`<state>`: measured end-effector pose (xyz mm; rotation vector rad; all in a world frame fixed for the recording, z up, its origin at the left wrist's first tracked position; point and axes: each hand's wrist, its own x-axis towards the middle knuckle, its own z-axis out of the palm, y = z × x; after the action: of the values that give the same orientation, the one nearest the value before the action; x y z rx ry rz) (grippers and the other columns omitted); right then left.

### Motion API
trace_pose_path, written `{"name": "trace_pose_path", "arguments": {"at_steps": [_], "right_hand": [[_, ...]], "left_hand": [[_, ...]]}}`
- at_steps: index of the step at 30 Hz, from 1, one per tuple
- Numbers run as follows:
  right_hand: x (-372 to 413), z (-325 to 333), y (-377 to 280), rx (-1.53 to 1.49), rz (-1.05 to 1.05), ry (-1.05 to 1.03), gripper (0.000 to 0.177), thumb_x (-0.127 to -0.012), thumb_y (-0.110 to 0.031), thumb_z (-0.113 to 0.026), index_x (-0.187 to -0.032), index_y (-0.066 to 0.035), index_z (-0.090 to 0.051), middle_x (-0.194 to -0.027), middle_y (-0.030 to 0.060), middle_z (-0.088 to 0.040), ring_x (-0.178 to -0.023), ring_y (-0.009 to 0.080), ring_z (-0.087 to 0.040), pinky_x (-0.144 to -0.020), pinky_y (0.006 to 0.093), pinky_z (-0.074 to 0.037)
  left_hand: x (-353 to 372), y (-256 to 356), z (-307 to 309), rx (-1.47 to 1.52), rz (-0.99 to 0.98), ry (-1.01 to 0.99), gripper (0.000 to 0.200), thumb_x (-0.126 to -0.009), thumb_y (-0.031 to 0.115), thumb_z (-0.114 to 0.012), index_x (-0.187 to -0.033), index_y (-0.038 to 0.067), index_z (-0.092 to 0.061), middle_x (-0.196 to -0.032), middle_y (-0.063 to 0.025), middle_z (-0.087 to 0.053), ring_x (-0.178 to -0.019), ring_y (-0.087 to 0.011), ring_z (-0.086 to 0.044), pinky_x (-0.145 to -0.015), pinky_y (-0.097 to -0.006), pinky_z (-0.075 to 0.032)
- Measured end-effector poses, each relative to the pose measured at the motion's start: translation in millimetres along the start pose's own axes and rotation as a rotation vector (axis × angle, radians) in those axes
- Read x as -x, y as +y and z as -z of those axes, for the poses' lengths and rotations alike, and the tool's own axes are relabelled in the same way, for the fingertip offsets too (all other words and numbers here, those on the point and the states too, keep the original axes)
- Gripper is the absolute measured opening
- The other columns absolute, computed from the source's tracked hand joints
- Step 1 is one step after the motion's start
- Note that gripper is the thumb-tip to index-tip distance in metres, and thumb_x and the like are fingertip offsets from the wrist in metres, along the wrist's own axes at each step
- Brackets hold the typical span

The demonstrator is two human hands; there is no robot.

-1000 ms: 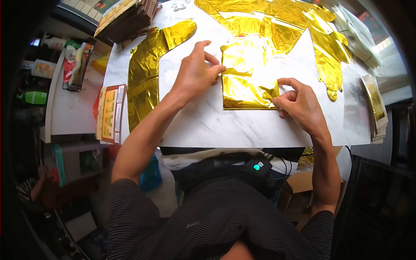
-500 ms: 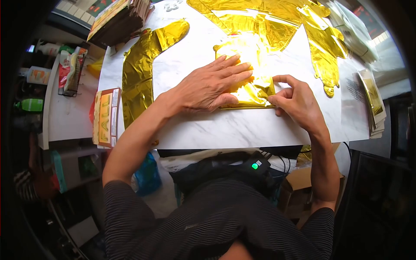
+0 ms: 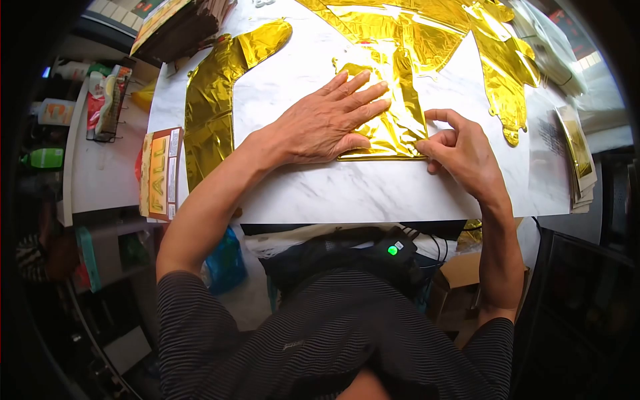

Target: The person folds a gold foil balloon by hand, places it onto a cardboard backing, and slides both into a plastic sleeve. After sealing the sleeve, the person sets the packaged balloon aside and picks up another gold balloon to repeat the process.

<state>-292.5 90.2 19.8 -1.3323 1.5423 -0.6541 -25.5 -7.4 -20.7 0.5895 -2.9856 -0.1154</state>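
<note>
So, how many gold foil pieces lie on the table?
3: a folded piece under the left hand, touched by the right hand; a long piece at left; a big spread at top, perhaps hiding more.

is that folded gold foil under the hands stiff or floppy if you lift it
Probably floppy and very light: the folded gold foil is thin and creased. It likely springs open, since the left hand presses it flat while the right hand pinches its corner. Its glossy surface may slide on the smooth table.

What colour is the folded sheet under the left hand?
Shiny gold; the folded sheet lies flat under the left hand, clearest in the head view.
</note>
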Motion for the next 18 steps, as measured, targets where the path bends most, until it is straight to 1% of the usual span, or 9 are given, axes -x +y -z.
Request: {"name": "trace_pose_path", "arguments": {"at_steps": [4,7,9,10,12,13,16,18], "right_hand": [[1,-1,2,-0.013,0.001,0.003,0.049,-0.092,-0.009,-0.074,-0.135,0.008,-0.057,-0.075,0.0025,-0.069,-0.061,0.0086,-0.063,-0.058,0.0227,-0.048],[6,-3,1,-0.024,-0.019,0.035,0.048,-0.094,-0.009,-0.073,-0.136,0.008,-0.057,-0.079,0.0034,-0.069,-0.063,0.0090,-0.063,-0.058,0.0224,-0.048],[11,-9,11,-0.072,0.078,0.160,0.042,-0.097,-0.006,-0.069,-0.136,0.007,-0.058,-0.084,0.0047,-0.070,-0.066,0.0088,-0.063,-0.060,0.0229,-0.049],[15,-14,16,-0.065,0.078,0.159,0.042,-0.097,-0.006,-0.069,-0.136,0.007,-0.058,-0.084,0.0047,-0.070,-0.066,0.0088,-0.063,-0.060,0.0229,-0.049],[24,-22,22,0.075,0.249,0.284,0.038,-0.100,-0.002,-0.065,-0.136,0.006,-0.059,-0.087,0.0060,-0.070,-0.069,0.0085,-0.062,-0.061,0.0232,-0.050],[29,-25,23,0.082,0.218,0.280,0.036,-0.101,0.000,-0.064,-0.136,0.006,-0.060,-0.088,0.0061,-0.070,-0.069,0.0077,-0.061,-0.063,0.0234,-0.052],[25,-20,18,0.001,0.177,0.281,0.036,-0.102,-0.004,-0.063,-0.137,0.006,-0.059,-0.088,0.0061,-0.071,-0.066,0.0073,-0.061,-0.060,0.0224,-0.050],[14,-10,6,-0.099,0.063,0.195,0.039,-0.103,-0.011,-0.065,-0.137,0.005,-0.059,-0.086,0.0056,-0.073,-0.063,0.0067,-0.061,-0.056,0.0217,-0.047]], "left_hand": [[-1,-1,-2,0.005,0.003,-0.009,0.075,-0.105,0.052,-0.050,-0.163,0.008,-0.033,-0.171,-0.0133,-0.027,-0.161,-0.0339,-0.017,-0.133,-0.0484,-0.012],[-1,-2,-2,-0.002,-0.002,0.000,0.073,-0.106,0.050,-0.049,-0.163,0.008,-0.033,-0.171,-0.0139,-0.027,-0.161,-0.0334,-0.016,-0.133,-0.0480,-0.011],[0,-2,-2,0.014,0.005,-0.010,0.073,-0.106,0.049,-0.050,-0.164,0.008,-0.032,-0.171,-0.0141,-0.027,-0.161,-0.0327,-0.016,-0.133,-0.0478,-0.011],[1,-1,-2,0.016,0.008,-0.004,0.073,-0.106,0.049,-0.050,-0.164,0.008,-0.032,-0.171,-0.0141,-0.027,-0.161,-0.0327,-0.016,-0.133,-0.0478,-0.011],[1,-1,-2,0.016,0.015,-0.012,0.074,-0.105,0.049,-0.051,-0.164,0.009,-0.031,-0.172,-0.0138,-0.027,-0.162,-0.0320,-0.015,-0.133,-0.0474,-0.010],[0,-1,-2,0.014,0.013,-0.004,0.074,-0.105,0.049,-0.051,-0.164,0.009,-0.031,-0.172,-0.0138,-0.027,-0.162,-0.0320,-0.015,-0.133,-0.0474,-0.010],[0,-1,-3,0.028,0.015,-0.009,0.075,-0.104,0.048,-0.053,-0.165,0.009,-0.030,-0.172,-0.0141,-0.026,-0.162,-0.0322,-0.014,-0.133,-0.0469,-0.009],[0,0,-1,0.013,0.011,-0.009,0.075,-0.104,0.048,-0.053,-0.165,0.010,-0.029,-0.172,-0.0150,-0.026,-0.162,-0.0325,-0.014,-0.133,-0.0470,-0.010]]}}
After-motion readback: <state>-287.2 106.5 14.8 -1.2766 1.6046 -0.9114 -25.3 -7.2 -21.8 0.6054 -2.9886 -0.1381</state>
